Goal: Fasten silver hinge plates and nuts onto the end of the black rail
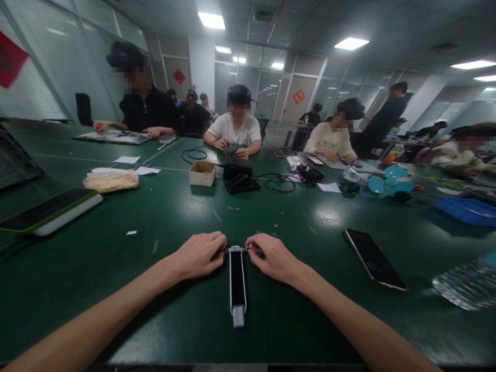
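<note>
A long narrow black part with silver ends (237, 281) lies on the green table (163, 217), pointing away from me. My left hand (201, 254) rests closed against the left of its far end. My right hand (271, 256) is closed in a pinch at the right of that end, on a small metal piece I cannot name. A few tiny washers or screws (276, 226) lie just beyond the hands.
A dark phone (375, 258) lies to my right, a clear plastic bottle (465, 283) beyond it. Left are a tablet-like device (50, 209) and a wrapped food bag (111, 180). Mid-table stand a small cardboard box (202, 173), a black device (238, 174) and cables. Several people sit opposite.
</note>
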Demonstrator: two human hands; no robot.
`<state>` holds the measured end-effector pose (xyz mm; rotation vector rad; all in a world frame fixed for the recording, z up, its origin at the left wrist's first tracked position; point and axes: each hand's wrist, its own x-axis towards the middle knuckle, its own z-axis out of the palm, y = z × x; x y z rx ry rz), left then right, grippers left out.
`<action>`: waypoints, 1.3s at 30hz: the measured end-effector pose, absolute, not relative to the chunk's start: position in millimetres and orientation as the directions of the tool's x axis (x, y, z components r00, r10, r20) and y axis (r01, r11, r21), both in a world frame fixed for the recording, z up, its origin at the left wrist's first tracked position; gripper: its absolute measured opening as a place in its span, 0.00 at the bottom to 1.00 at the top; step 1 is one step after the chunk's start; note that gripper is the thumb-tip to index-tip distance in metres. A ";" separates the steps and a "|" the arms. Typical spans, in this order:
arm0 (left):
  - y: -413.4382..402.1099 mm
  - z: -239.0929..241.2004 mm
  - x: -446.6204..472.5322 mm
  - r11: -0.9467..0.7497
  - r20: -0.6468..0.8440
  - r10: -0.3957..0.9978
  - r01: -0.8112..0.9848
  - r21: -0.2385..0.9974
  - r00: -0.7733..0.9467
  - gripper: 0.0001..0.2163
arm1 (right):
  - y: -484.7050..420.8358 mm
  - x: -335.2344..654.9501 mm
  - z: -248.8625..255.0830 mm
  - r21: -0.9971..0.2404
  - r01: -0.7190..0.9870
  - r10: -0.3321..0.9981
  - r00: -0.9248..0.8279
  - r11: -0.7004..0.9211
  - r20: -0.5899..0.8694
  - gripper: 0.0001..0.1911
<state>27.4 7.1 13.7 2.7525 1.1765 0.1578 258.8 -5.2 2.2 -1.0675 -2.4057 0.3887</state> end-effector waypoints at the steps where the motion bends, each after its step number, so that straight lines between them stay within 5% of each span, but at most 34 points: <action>1: 7.0 13.8 27.5 -0.681 0.033 0.726 0.711 0.174 0.687 0.05 | -5.2 258.6 1.8 -0.441 0.615 0.753 -0.584 0.654 0.303 0.07; 31: 0.6 17.4 33.7 -0.670 0.023 0.742 0.742 0.016 0.670 0.03 | -9.2 252.1 1.7 -0.380 0.649 0.750 -0.609 0.658 0.259 0.08; 39: 0.5 16.0 32.4 -0.670 0.042 0.743 0.741 0.055 0.668 0.03 | -5.5 259.8 -1.7 -0.441 0.574 0.716 -0.630 0.690 0.301 0.09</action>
